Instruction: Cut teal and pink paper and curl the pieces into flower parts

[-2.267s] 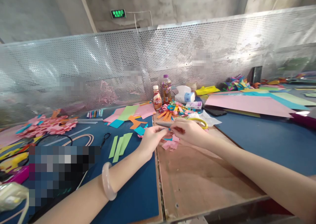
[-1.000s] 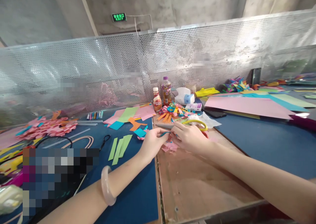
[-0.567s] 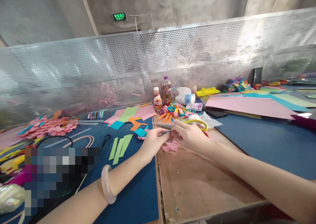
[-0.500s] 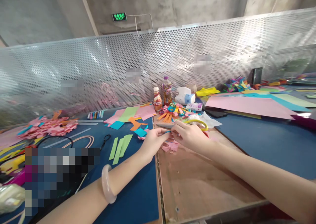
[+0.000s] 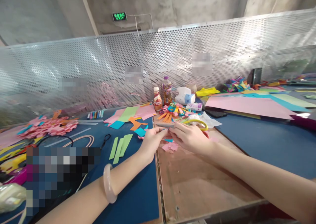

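My left hand [image 5: 152,141] and my right hand [image 5: 186,134] meet over the wooden strip, fingertips pinched together. Between them a small piece of blue paper [image 5: 169,140] shows just under the fingers; much of it is hidden. Pink paper scraps [image 5: 170,147] lie below the fingertips. Behind the hands are scissors [image 5: 197,122] with yellow handles, their blades pointing left. Farther back sits a pile of orange, pink and blue paper strips [image 5: 170,113]. Green paper strips [image 5: 120,148] lie on the blue mat left of my left hand.
Two bottles, one brown [image 5: 157,100] and one purple-capped [image 5: 167,91], stand by the perforated metal screen [image 5: 111,66]. Tissues [image 5: 185,97] are beside them. Pink paper flowers [image 5: 56,125] lie left, large pink sheets [image 5: 247,106] right.
Both hands stay together and have shifted very slightly. The fingers have changed position, and the blue paper now shows below them instead of between the fingertips.
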The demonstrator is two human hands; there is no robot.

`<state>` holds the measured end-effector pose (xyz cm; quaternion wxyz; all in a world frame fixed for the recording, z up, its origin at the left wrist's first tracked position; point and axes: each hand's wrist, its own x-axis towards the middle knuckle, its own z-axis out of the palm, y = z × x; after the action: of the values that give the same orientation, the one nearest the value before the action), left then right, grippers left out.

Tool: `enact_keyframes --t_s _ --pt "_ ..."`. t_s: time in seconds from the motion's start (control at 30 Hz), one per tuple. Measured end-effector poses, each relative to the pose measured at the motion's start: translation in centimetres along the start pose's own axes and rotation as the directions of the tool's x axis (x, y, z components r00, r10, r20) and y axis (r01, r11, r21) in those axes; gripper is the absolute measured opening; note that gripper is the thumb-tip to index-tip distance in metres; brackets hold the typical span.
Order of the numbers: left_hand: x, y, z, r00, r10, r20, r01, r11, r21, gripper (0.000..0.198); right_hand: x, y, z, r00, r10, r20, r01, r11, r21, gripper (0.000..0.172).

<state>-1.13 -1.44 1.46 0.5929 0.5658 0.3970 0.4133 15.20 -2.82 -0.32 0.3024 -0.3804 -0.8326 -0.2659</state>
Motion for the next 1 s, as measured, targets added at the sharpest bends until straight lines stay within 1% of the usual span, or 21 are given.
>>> enact_keyframes --t_s 0.13,0.23,0.33,0.43,0.53,0.6,0.7,0.77,0.87,1.0 --pt "0.2 -0.2 -0.3 1.000 0.031 -0.001 -0.031 0.999 -0.031 0.021 -0.1 0.0 0.0 1.000 0.014 0.020 -0.014 0.999 0.034 0.023" --pt "0.2 -0.3 -0.3 0.999 0.045 -0.005 -0.045 0.998 -0.031 0.019 0.0 0.0 -0.1 0.999 0.030 0.012 -0.031 0.997 0.075 0.022" --pt "0.2 -0.1 -0.2 0.999 0.046 -0.012 -0.045 0.999 0.011 0.017 0.3 -0.1 -0.2 0.993 0.116 -0.019 -0.109 0.973 0.204 0.020" --pt "0.0 0.1 0.0 0.999 0.048 -0.018 -0.047 0.997 0.054 0.016 0.7 0.0 -0.4 0.967 0.253 -0.019 -0.225 0.890 0.398 0.016" --pt "0.0 0.2 0.1 0.998 0.049 -0.025 -0.046 0.996 0.080 0.014 0.9 0.2 -0.5 0.927 0.372 0.042 -0.341 0.793 0.505 0.014" --pt "0.0 0.3 0.1 0.998 0.049 -0.034 -0.046 0.995 0.087 0.014 0.9 0.3 -0.6 0.918 0.390 0.076 -0.367 0.758 0.539 0.014" --pt "0.1 0.4 0.0 0.998 0.054 -0.040 -0.050 0.995 0.084 0.014 0.8 0.4 -0.5 0.923 0.369 0.104 -0.360 0.739 0.570 0.013" --pt "0.1 0.4 0.0 0.998 0.056 -0.038 -0.053 0.996 0.075 0.014 0.8 0.4 -0.3 0.917 0.379 0.122 -0.374 0.716 0.589 0.014" --pt "0.2 0.2 -0.1 0.997 0.067 -0.033 -0.065 0.996 0.064 0.014 0.9 0.3 -0.2 0.890 0.428 0.160 -0.424 0.643 0.638 0.017" --pt "0.2 0.1 -0.2 0.997 0.073 -0.028 -0.071 0.996 0.054 0.014 1.0 0.2 -0.2 0.841 0.478 0.253 -0.503 0.518 0.692 0.017"
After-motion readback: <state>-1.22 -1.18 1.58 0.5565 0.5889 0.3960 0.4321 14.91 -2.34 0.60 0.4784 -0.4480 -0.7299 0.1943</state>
